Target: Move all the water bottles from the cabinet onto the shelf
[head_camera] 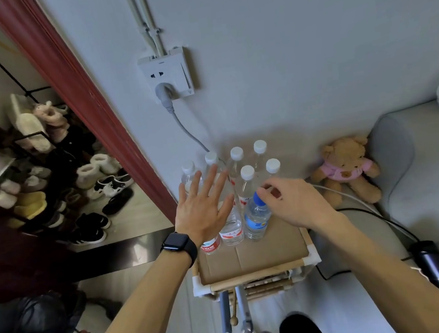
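Several clear water bottles with white caps point(247, 172) stand in rows at the back of a small wooden shelf point(258, 275) with a cardboard top. A blue-capped bottle point(256, 218) with a blue label stands at the front of the group, and my right hand point(290, 201) has its fingertips around the blue cap. Two red-labelled bottles point(231, 229) stand left of it. My left hand point(204, 206) hovers spread open over the left bottles, hiding their tops. A black watch sits on that wrist.
A wall socket point(166, 74) with a grey cord hangs above the bottles. A teddy bear point(347, 170) and a grey sofa point(429, 176) lie to the right, with cables and a dark flask point(437, 270). A shoe rack point(42, 180) stands beyond the red door frame at left.
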Demonstrator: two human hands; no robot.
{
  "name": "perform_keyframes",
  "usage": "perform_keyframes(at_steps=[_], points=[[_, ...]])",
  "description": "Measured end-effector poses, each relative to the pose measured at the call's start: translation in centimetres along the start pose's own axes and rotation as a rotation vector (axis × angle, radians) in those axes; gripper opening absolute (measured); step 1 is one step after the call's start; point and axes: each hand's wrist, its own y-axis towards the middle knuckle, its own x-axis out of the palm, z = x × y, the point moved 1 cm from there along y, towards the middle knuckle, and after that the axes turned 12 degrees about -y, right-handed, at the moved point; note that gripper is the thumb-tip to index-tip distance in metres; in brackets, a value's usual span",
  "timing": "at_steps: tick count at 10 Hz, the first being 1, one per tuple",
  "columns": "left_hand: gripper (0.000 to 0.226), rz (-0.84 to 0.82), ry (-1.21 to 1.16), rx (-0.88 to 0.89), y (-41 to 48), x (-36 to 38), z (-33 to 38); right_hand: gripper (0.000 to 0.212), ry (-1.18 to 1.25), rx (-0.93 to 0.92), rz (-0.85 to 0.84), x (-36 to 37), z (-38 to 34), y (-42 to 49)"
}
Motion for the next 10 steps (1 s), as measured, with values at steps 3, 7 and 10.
perform_keyframes(at_steps=[3,7,10], points=[[0.059,0.014,0.01,-0.018,-0.2,-0.2,0.6,0.029,0.024,-0.051,-0.087,-0.6,2.0,0.0],[0.059,0.013,0.041,-0.037,-0.3,-0.2,0.8,0.045,0.143,-0.128,-0.151,1.8,3.9,-0.9],[0.059,0.006,0.044,-0.025,-0.2,-0.1,1.1,0.029,0.152,-0.291,0.278,-11.0,4.1,-2.6]])
